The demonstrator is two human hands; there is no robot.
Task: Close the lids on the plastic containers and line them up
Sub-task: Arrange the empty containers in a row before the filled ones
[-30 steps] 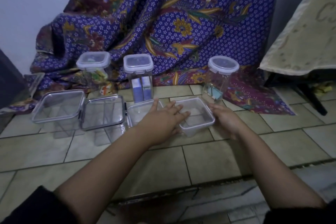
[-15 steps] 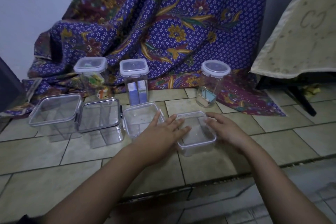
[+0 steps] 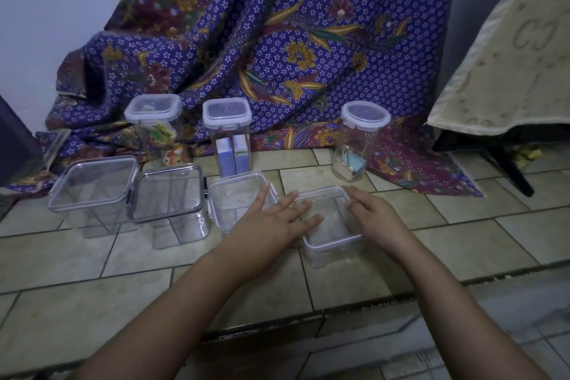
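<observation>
On the tiled floor (image 3: 462,225), just right of the row of clear containers (image 3: 168,194), sits the small container (image 3: 334,251). The left hand (image 3: 271,222) lies flat on its lid (image 3: 330,216) and the right hand (image 3: 377,219) along its rim, neither grip closed. Best to press both edges evenly, then slide it level.

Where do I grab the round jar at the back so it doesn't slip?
Wrap your hand round the clear body of the round jar, just under its lid. Come from the front, your side: it stands upright, the cloth bunches behind it, and bare floor tiles lie in front. The lid's jutting rim should probably stop your grip sliding up.
</observation>
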